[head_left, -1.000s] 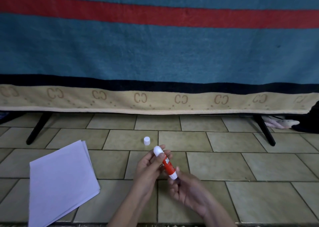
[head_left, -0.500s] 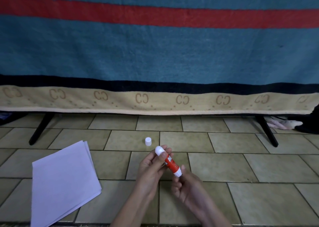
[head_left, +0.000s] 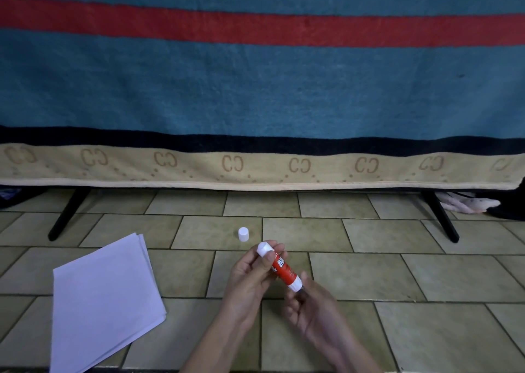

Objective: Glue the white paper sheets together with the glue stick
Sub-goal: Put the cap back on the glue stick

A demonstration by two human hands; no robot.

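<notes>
A red glue stick point(head_left: 285, 270) with white ends is held tilted above the floor tiles. My left hand point(head_left: 251, 279) grips its upper part, thumb across the label just below the white top. My right hand point(head_left: 312, 307) pinches its white lower end. A small white cap point(head_left: 243, 234) stands alone on a tile just beyond my hands. A stack of white paper sheets point(head_left: 102, 301) lies on the floor to the left, apart from both hands.
The floor is tan tile. A teal blanket point(head_left: 255, 88) with a red stripe and beige border hangs across the back over a frame with black legs point(head_left: 66, 216) point(head_left: 441, 219). Pale cloth point(head_left: 468, 203) lies at far right.
The glue stick and both hands stay in nearly the same place. My right hand has shifted slightly at the stick's lower end.
</notes>
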